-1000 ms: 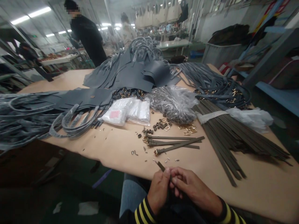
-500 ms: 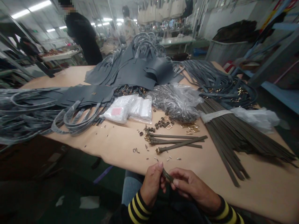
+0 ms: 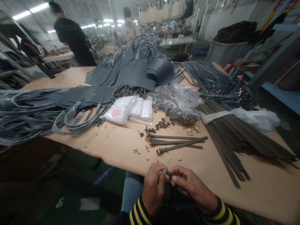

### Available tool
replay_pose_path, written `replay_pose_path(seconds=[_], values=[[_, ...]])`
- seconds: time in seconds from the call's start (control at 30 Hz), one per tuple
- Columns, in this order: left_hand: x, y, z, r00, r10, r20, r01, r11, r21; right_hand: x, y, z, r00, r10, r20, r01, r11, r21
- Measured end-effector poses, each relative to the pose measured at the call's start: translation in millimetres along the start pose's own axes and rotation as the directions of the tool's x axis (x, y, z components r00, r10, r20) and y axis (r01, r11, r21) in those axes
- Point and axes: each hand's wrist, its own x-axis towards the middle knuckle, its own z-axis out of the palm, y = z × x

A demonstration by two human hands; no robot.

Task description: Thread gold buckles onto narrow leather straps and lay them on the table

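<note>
Both hands meet at the near table edge: left hand (image 3: pixel 153 187) and right hand (image 3: pixel 191 187) are pinched together on the end of a short olive strap piece (image 3: pixel 169 174), fingertips of each touching it. Only a small stub of the strap shows between them; the rest is hidden by the fingers.

Table (image 3: pixel 112 147), tan-topped, carries the rest. A pile of dark grey leather panels (image 3: pixel 138 73) sits at the far middle. Grey wrapped handles (image 3: pixel 35 112) spread over the left side, and a tangle of grey straps with gold fittings (image 3: pixel 222 89) lies at the far right. A long bundle of olive strips (image 3: pixel 234 134), banded with white tape, runs along the right. A clear bag of metal parts (image 3: pixel 175 101) lies centre, with white packets (image 3: pixel 130 109) just to its left. Nearer the hands, a few buckled olive straps (image 3: pixel 175 142) lie side by side. Loose gold buckles (image 3: pixel 191 128) and small dark loops (image 3: pixel 161 123) are scattered just beyond them.

A person in dark clothing (image 3: pixel 70 39) stands past the far left corner.
</note>
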Motion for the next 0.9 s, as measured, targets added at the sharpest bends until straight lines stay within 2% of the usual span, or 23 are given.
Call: replay_pose_path(seconds=[0.07, 0.2, 0.3, 0.4, 0.47, 0.57, 0.63, 0.7, 0.73, 0.8, 0.87, 0.9], values=[[-2.7, -1.2, -1.2, 0.996, 0.091, 0.024, -0.092, 0.996, 0.019, 1.0, -0.5, 1.3, 1.0, -0.002, -0.023, 0.002, 1.0, -0.015], [-3.2, -3.5, 1.3, 0.969, 0.238, -0.072, -0.225, 0.963, 0.151, 4.2, 0.6, 3.4, 0.999, -0.011, -0.051, 0.009, 0.999, -0.04], [-1.8, -3.6, 4.8, 0.953, 0.278, -0.119, -0.245, 0.94, 0.239, 5.6, 0.5, 6.2, 0.997, -0.017, -0.071, 0.013, 0.998, -0.056], [-1.7, -3.1, 4.9, 0.955, 0.27, -0.121, -0.234, 0.94, 0.249, 5.5, -0.3, 10.8, 0.997, -0.011, -0.079, 0.005, 0.998, -0.067], [-2.5, -0.3, 0.7, 0.975, 0.213, -0.062, -0.198, 0.961, 0.196, 5.4, -0.5, 13.4, 0.996, 0.015, -0.09, -0.02, 0.998, -0.056], [-3.9, 9.0, -12.6, 0.988, 0.08, 0.136, -0.079, 0.997, -0.013, 5.9, -1.4, 12.5, 0.991, 0.021, -0.129, -0.023, 1.0, -0.012], [-4.1, 15.2, -22.9, 0.952, 0.031, 0.304, 0.022, 0.985, -0.169, 6.4, -3.2, 8.2, 0.982, 0.012, -0.191, -0.009, 1.0, 0.014], [-2.6, 16.7, -30.7, 0.922, -0.016, 0.388, 0.115, 0.966, -0.232, 6.4, -5.8, 3.0, 0.976, 0.017, -0.218, -0.014, 1.0, 0.012], [-1.2, 15.0, -32.9, 0.924, -0.063, 0.378, 0.157, 0.962, -0.223, 6.2, -6.8, 1.1, 0.978, 0.023, -0.207, -0.023, 1.0, 0.001], [3.0, 7.3, -33.4, 0.938, -0.213, 0.273, 0.269, 0.944, -0.19, 6.0, -7.8, -0.5, 0.99, 0.035, -0.138, -0.039, 0.999, -0.026], [7.7, -2.6, -29.9, 0.912, -0.372, 0.174, 0.404, 0.89, -0.213, 6.1, -6.8, 0.8, 0.996, 0.05, -0.07, -0.053, 0.998, -0.044], [9.6, -7.0, -27.4, 0.887, -0.433, 0.16, 0.461, 0.849, -0.258, 6.5, -5.6, 2.1, 0.997, 0.06, -0.049, -0.063, 0.997, -0.051]])
